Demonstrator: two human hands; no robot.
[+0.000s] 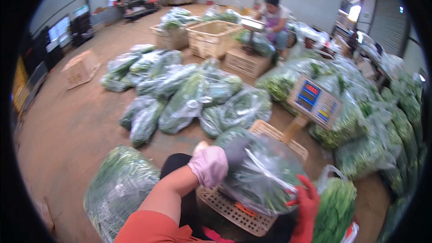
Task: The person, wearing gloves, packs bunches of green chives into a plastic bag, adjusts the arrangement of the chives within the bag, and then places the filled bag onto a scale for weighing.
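Note:
A clear plastic bag of green vegetables lies on a beige plastic crate in front of me. My left hand, in a dark grey glove below a pink striped cuff, is closed on the bag's upper left side, somewhat blurred. On the right, my right hand in a red glove grips the bag's edge, where a whitish twisted strip of plastic runs between both hands. Just behind the bag stands a scale display on a post, its red digits lit.
Several bagged vegetables lie on the floor ahead; a large bag sits at my left. Leafy greens stand at my right, below piled bags. A person works beyond, near crates. A box stands far left.

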